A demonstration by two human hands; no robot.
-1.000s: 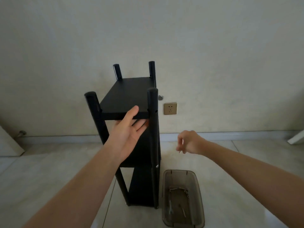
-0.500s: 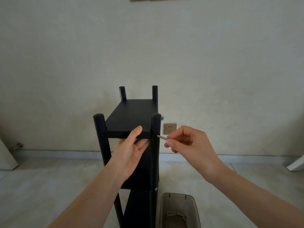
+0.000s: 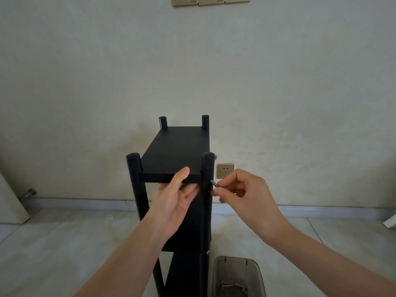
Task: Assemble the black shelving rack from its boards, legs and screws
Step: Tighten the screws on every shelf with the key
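The black rack stands upright on the floor, its top board [image 3: 177, 151] lying between round black legs. My left hand [image 3: 175, 202] holds the board's front edge, thumb on top and fingers underneath. The near right leg [image 3: 207, 168] rises just right of that hand. My right hand [image 3: 242, 194] pinches a grey screw [image 3: 213, 183] whose tip sits at the right side of this leg, level with the board. Lower boards are mostly hidden behind my left arm.
A smoky clear plastic bin [image 3: 236, 275] holding several screws sits on the tiled floor right of the rack. A wall socket [image 3: 225, 170] is behind the rack. A white object's edge [image 3: 391, 221] shows at far right.
My right hand rose from low beside the rack and brought the screw up to the near right leg. My head tilted upward. The left hand stayed on the top board.
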